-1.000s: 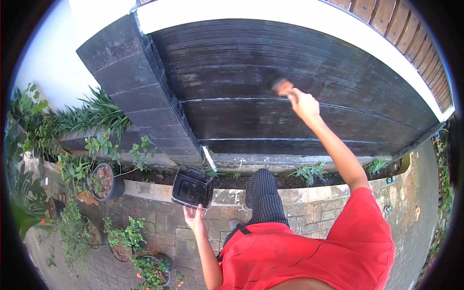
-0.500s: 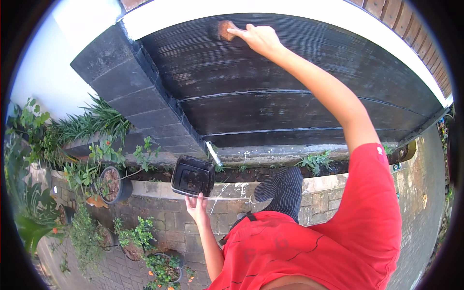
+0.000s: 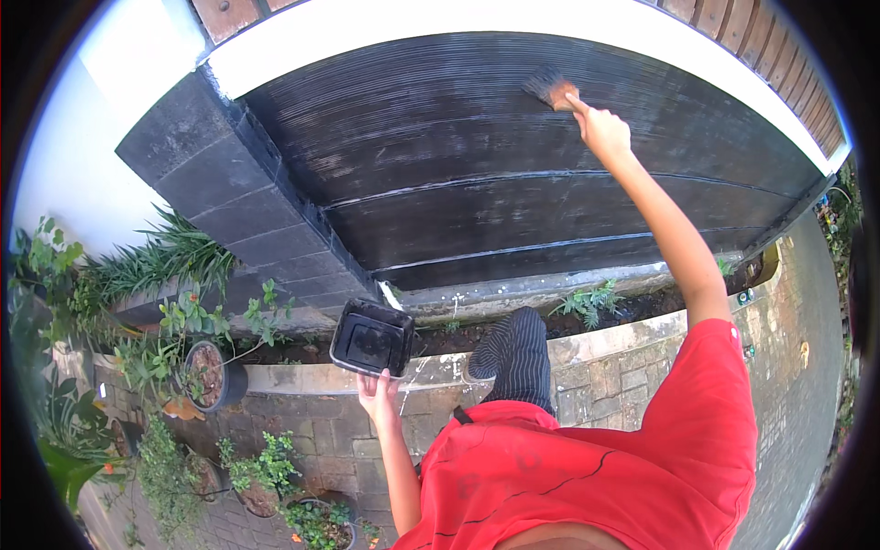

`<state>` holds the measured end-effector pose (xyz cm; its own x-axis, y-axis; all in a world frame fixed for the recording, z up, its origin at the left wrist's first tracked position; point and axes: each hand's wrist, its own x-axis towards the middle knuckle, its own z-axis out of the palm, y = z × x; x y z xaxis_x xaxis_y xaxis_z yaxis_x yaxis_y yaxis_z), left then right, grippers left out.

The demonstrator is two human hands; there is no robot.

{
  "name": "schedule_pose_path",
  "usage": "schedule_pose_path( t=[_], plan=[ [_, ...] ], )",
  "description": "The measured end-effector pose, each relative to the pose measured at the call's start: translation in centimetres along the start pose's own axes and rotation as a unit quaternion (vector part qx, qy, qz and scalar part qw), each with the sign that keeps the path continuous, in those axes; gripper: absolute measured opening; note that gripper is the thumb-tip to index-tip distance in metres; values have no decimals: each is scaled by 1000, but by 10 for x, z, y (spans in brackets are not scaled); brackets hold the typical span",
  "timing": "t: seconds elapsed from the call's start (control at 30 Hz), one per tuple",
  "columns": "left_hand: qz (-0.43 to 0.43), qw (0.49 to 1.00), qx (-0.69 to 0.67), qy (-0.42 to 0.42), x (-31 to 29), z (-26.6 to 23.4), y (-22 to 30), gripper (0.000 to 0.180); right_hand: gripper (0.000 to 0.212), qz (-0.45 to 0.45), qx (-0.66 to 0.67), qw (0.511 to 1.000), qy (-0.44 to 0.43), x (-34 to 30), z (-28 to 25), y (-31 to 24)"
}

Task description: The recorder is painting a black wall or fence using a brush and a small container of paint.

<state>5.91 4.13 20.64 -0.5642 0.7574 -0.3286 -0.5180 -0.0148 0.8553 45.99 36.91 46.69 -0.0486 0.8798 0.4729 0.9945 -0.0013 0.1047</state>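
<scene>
My right hand (image 3: pixel 605 134) is closed round the handle of a paintbrush (image 3: pixel 554 90) with dark bristles and a reddish-brown ferrule area. The bristles lie against the upper part of a black grooved wall (image 3: pixel 458 119), just under its white band. Low on the left, my left hand (image 3: pixel 379 394) grips the near rim of a square black plastic tub (image 3: pixel 371 341). Dark, shiny smears coat the inside of the tub; how much paint it holds I cannot tell.
A dark tiled pillar (image 3: pixel 225 156) adjoins the wall on the left. Below runs a narrow soil bed with a fern (image 3: pixel 589 302) and a concrete kerb (image 3: pixel 302 377). Potted plants, including one in a grey pot (image 3: pixel 216 374), stand on the paving (image 3: pixel 321 440) at left.
My right hand has carried the paintbrush rightward and slightly down along the wall. The tub in my left hand has barely shifted, and the view has moved a little.
</scene>
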Motion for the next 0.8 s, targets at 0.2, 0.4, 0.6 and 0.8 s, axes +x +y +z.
schedule_pose_path(
  t=[0.2, 0.4, 0.6, 0.8],
  plan=[
    [4, 999, -16, 36, -8, -28, 1, 66, 38, -25, 92, 995, -40, -46, 35, -22],
    [3, 999, -4, 44, -12, -30, 3, 67, 30, -331, 91, 938, -41, -72, 31, -118],
    [12, 999, -15, 35, -19, -21, 1, 67, 44, -374, 63, 907, 181, -16, 32, -192],
    [-2, 1000, 0, 25, -14, -24, -16, 68, 51, -322, -48, 925, 197, 21, 40, -141]
  ],
)
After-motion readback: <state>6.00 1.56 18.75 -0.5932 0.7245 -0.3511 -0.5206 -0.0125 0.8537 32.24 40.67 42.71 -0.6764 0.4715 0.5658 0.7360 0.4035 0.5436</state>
